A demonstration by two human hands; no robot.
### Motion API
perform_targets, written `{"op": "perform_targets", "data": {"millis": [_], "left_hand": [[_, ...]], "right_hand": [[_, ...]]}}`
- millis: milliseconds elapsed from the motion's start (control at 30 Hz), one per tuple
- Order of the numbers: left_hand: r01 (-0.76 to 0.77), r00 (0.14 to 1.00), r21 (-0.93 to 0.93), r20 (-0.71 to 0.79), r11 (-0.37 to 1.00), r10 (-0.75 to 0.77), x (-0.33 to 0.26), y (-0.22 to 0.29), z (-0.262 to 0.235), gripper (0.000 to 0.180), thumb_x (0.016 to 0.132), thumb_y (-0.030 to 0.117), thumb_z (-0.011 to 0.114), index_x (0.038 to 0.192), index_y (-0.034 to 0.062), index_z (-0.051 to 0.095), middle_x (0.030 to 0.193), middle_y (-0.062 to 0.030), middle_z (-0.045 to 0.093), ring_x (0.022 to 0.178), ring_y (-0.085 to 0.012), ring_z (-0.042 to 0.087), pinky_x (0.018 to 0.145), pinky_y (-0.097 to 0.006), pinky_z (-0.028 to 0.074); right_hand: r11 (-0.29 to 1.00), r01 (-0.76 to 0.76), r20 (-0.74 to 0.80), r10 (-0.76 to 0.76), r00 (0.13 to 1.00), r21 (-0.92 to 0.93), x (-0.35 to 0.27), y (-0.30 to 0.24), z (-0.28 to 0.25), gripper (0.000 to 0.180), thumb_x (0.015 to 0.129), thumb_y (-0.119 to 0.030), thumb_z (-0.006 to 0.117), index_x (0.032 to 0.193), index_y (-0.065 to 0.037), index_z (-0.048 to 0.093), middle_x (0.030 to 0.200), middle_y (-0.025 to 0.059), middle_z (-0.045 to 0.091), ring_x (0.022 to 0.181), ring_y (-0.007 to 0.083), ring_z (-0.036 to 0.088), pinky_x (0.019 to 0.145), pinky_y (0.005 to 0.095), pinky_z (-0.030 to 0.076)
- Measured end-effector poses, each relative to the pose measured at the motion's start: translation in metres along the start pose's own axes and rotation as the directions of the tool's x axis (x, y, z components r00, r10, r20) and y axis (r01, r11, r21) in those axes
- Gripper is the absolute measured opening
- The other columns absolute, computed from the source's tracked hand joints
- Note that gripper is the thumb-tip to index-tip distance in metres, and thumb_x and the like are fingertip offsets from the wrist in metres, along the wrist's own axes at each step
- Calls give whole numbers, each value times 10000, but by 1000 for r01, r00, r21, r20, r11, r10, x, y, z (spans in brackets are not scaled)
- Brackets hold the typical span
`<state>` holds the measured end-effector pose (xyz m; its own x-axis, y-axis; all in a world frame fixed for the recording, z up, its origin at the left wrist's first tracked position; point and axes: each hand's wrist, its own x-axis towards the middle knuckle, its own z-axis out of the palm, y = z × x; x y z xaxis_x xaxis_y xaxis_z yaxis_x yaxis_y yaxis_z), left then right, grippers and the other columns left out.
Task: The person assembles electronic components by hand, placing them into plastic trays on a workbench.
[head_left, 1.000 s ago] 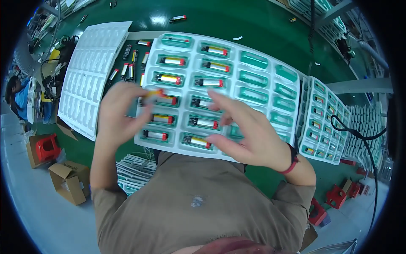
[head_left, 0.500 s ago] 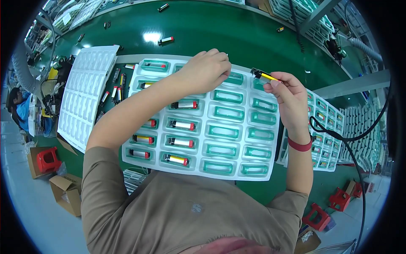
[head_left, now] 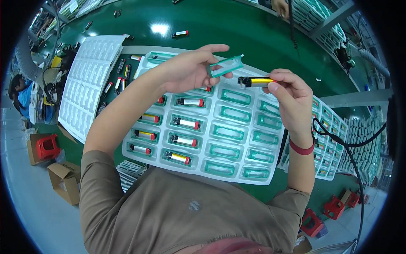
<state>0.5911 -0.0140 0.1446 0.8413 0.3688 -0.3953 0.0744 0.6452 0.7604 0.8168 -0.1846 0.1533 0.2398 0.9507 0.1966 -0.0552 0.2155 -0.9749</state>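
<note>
In my left hand [head_left: 186,72] is a teal plastic shell [head_left: 230,65], tilted and held by the fingers, with the index finger stretched out past it. My right hand [head_left: 292,99] pinches the red end of a yellow battery unit [head_left: 256,82] between thumb and fingertips; its black end points at the shell. Both hands are over the far part of a white moulded tray [head_left: 195,172]. The tray's left columns hold battery units with red ends, such as a white one [head_left: 186,123]. Its right columns hold teal shells [head_left: 227,132] without units. My left forearm hides part of the tray.
Loose battery units [head_left: 127,72] lie left of the tray, beside a leaning stack of white trays [head_left: 86,80]. Another filled tray [head_left: 327,144] is at the right, with a black cable [head_left: 353,145] across it. A single unit [head_left: 180,33] lies on the green surface beyond.
My left hand has risen off the tray, turned, and now shows the teal shell in its fingers. The right hand has brought the battery unit slightly left and levelled it.
</note>
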Motion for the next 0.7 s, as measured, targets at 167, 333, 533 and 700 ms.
{"op": "perform_targets", "data": {"millis": [167,333,533,700], "left_hand": [[51,972,-117,234,992,-22,-7,-17,-9,500,1047,174,339,1523,77,457,1265,-193,618,827,-155,584,717,-253,518],[-16,974,-117,223,993,42,-13,-21,9,513,1066,256,344,1510,42,485,1388,-101,562,907,-160,566,776,-265,499],[-42,972,-139,225,989,73,-12,-22,15,514,1084,300,345,1491,26,500,1416,-67,540,928,-151,540,774,-274,475],[-63,972,-184,212,981,103,-12,-25,25,475,1045,240,497,1460,8,503,1088,-49,569,833,-129,513,746,-263,446]], "right_hand": [[996,-66,-6,65,998,-62,6,0,26,218,923,36,713,1136,51,673,1029,74,704,943,116,673,865,250,549],[991,-39,-42,34,999,-130,3,9,41,219,912,20,742,1118,39,670,987,47,696,874,79,632,806,221,522],[982,-66,-100,49,994,-177,-2,12,46,180,898,-7,773,1058,24,695,960,25,693,820,55,587,737,195,473],[885,141,-113,-212,971,-443,-9,26,46,203,884,-33,793,1069,12,722,1016,54,687,866,78,583,792,233,476]]}}
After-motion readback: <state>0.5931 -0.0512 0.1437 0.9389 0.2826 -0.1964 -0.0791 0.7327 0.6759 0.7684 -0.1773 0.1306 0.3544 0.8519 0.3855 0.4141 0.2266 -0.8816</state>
